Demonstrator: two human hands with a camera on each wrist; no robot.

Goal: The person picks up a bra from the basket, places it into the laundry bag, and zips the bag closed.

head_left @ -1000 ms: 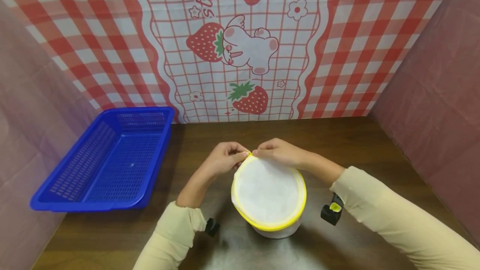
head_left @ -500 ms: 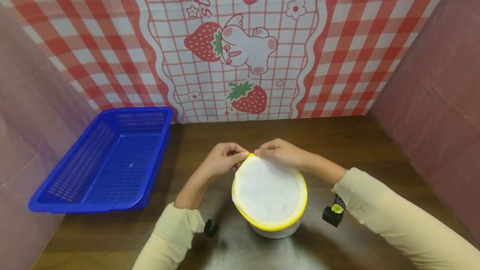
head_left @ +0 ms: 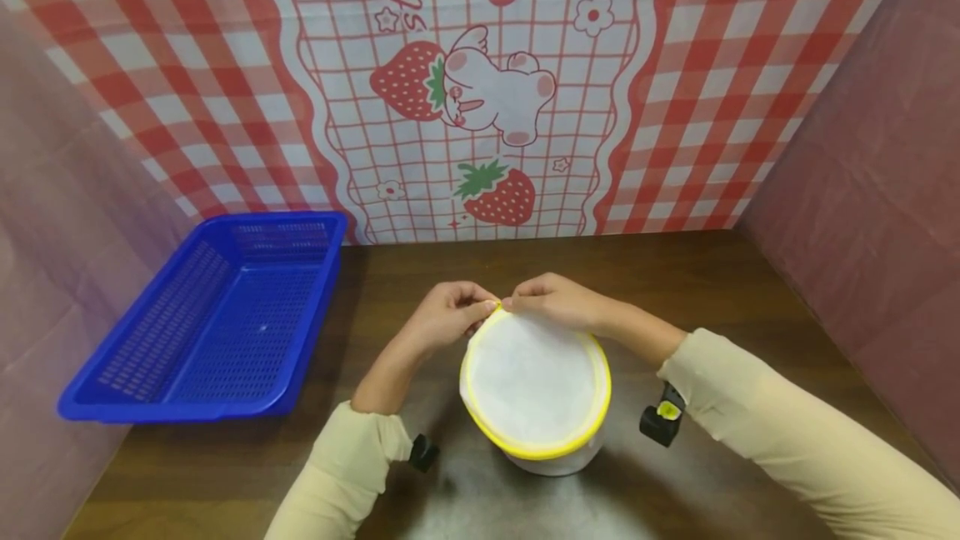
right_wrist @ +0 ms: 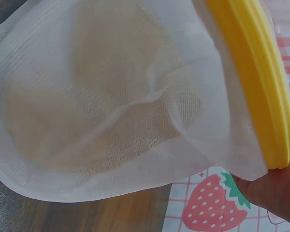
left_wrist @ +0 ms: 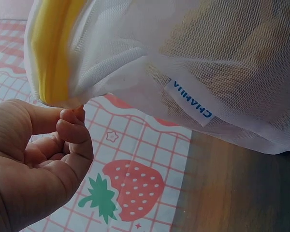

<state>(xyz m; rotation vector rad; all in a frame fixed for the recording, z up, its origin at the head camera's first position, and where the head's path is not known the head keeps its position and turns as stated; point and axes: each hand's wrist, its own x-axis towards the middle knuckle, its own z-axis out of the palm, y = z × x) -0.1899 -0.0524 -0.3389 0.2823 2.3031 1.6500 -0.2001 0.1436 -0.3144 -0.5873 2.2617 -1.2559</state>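
Observation:
A round white mesh laundry bag (head_left: 536, 382) stands on the table in the head view, its flat top facing up. Around the rim runs a yellow zipper (left_wrist: 54, 53). With thumb and fingertips, my left hand (head_left: 444, 319) pinches the zipper at the rim's far side. Close beside it, my right hand (head_left: 562, 304) grips the same rim, thumb on top; its other fingers are mostly hidden. Through the mesh in the right wrist view, a beige thing (right_wrist: 130, 130) shows blurred inside. A white tag (left_wrist: 188, 103) with blue letters is on the bag's side.
To the left stands a blue plastic basket (head_left: 247, 332) with perforated walls. Behind the brown wooden table (head_left: 675, 282) hangs a red-and-white strawberry cloth (head_left: 570, 115). Pinkish cloth walls (head_left: 862, 157) close off both sides. Each wrist carries a small black camera (head_left: 660, 423).

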